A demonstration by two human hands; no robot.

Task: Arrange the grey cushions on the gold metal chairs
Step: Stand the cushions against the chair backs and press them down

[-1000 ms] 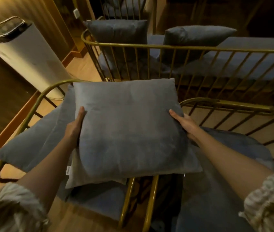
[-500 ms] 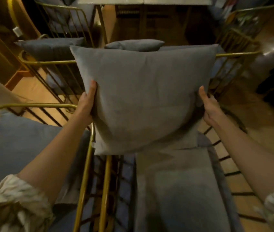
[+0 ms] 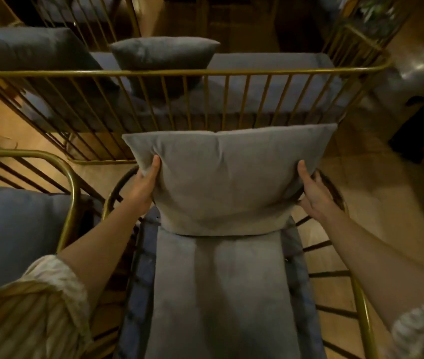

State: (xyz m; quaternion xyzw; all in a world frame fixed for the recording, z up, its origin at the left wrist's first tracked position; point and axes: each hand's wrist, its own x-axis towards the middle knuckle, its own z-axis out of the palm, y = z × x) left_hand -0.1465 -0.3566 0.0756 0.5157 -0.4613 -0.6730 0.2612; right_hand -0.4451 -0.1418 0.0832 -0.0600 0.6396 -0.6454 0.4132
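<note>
A square grey cushion (image 3: 226,177) stands upright at the back of the gold metal chair (image 3: 361,314) right below me, its lower edge on the chair's grey seat pad (image 3: 221,294). My left hand (image 3: 144,183) grips its left side and my right hand (image 3: 314,193) grips its right side, thumbs on the front face. Much of the chair's curved back rail is hidden behind the cushion.
A second gold chair (image 3: 72,200) with a grey cushion (image 3: 11,234) stands at my left. Behind is a gold slatted bench (image 3: 205,72) holding a small grey cushion (image 3: 164,54) and a larger one (image 3: 29,51). Wooden floor (image 3: 387,203) lies to the right.
I have carried the cushion from the left chair over to this one and lowered it from chest height until it stands against the chair back. Both hands kept hold.
</note>
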